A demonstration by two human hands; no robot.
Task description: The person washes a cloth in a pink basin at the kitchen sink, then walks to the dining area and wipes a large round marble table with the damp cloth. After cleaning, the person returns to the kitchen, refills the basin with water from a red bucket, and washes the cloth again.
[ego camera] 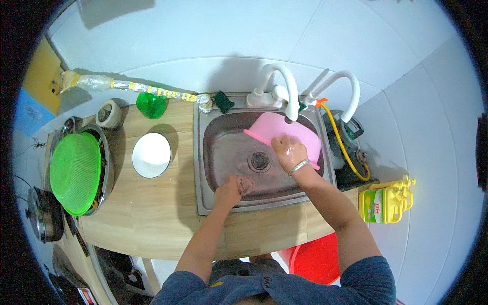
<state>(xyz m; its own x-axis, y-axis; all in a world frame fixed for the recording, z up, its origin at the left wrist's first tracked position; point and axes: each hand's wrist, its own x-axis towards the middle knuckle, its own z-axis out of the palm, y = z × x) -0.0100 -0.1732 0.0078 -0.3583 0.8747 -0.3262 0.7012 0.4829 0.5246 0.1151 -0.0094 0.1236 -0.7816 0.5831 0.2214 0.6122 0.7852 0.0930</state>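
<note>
In the stainless steel sink (228, 145), a pink plastic basin (295, 129) lies tilted on its side beneath the white tap (291, 87). My right hand (291, 154), wet and with a silver bangle at the wrist, grips the basin near its rim; the fingertips are partly hidden. My left hand (227, 192) is closed around a brownish-pink lump (245, 185) over the sink's front left corner. What the lump is made of cannot be told. Between the hands lies the drain (260, 161).
Left on the wooden counter (152, 213) stand a white bowl (151, 154) and a green colander (76, 173) resting on a metal basin (108, 171). A dark green scouring pad (223, 102) lies behind the sink. Right are a gas cylinder (337, 133) and a yellow jug (385, 202). Below is a red bucket (314, 261).
</note>
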